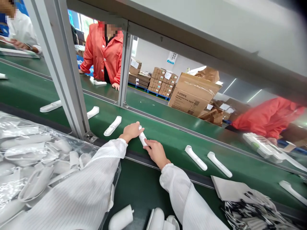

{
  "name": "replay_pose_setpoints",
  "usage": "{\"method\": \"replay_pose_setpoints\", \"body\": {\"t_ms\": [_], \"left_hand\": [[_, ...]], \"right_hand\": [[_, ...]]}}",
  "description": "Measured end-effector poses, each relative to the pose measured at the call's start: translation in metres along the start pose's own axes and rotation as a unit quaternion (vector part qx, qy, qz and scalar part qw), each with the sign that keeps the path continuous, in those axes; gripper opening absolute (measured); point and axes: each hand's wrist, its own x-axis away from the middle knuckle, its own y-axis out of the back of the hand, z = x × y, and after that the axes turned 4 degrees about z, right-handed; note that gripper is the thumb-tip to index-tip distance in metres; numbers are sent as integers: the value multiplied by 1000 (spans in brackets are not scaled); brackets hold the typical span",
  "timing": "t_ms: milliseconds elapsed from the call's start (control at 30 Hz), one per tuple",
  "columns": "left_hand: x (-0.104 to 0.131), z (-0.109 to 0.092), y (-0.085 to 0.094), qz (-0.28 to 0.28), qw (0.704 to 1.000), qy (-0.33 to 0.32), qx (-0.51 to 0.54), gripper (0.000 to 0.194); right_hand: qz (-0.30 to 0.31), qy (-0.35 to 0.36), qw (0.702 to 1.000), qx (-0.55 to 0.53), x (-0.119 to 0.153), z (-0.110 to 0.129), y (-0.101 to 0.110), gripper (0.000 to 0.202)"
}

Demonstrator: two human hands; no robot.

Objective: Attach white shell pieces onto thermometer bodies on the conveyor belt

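Over the green conveyor belt, a slim white plastic device (142, 136) lies between my two hands. My left hand (131, 131) pinches its upper end. My right hand (155, 150) has its thumb and fingers at the lower end. Left of my hands, another white device (112, 126) rests on the belt (168, 135). Two more, a white device (196, 157) and a similar one (219, 164), lie to the right.
A plastic-lined heap of white shells (38, 159) fills the left. A metal post (59, 70) rises beyond it. White parts (121, 218) sit at the bottom, bundled cables (251, 207) at lower right. People in red jackets (104, 51) stand across the belt, near cartons.
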Motion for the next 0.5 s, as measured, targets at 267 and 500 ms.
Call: {"method": "replay_pose_setpoints", "body": {"t_ms": [267,500], "left_hand": [[6,-14,8,14,996,-65,57,47],[6,24,40,-141,979,148,14,55]], "right_hand": [[9,-120,992,41,-16,20,14,40],[-8,-200,979,26,23,-41,47,36]]}}
